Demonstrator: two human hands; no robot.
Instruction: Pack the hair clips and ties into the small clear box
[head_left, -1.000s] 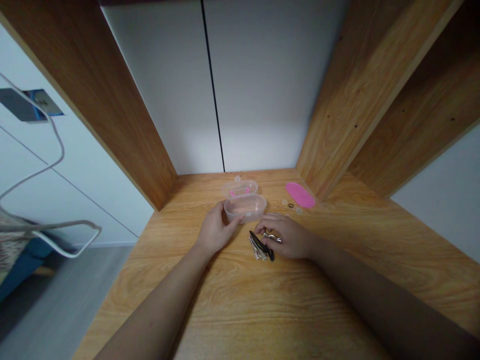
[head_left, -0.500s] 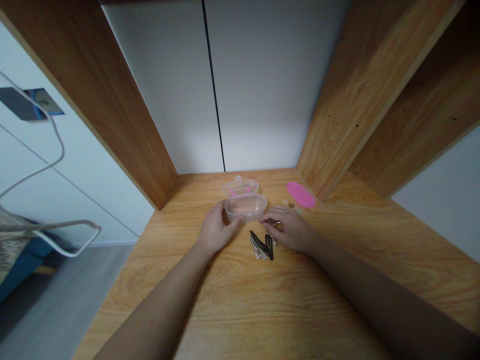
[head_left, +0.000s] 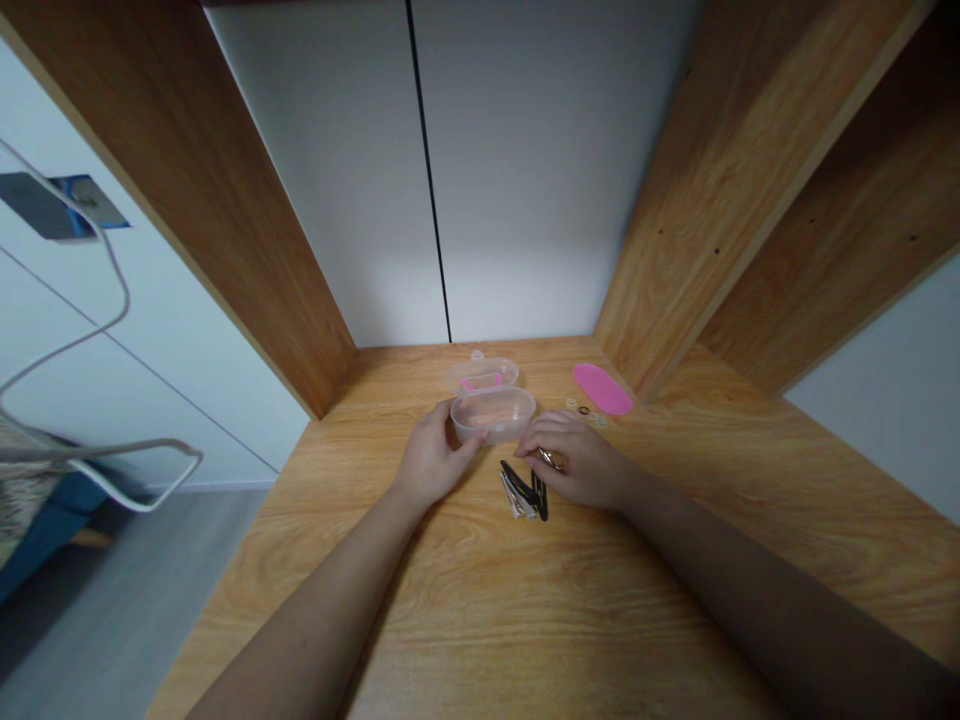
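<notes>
My left hand grips the near left side of a clear oval plastic case, its thumb on the front wall. The case stands on the wooden table, its hinged lid laid back behind it with a pink piece showing in it. Just right of the case, my right hand is closed on hair clips with a gold shine, partly hidden by the fingers. Below that hand lies a small pile of hair clips, black and pale ones together.
A pink oval plate lies at the back right, with several small hair ties before it. Wooden panels rise at both sides and a white wall at the back. A white cable hangs at the left.
My right hand has closed further round the gold clips, drawing them up off the pile. My left hand and the case stay put.
</notes>
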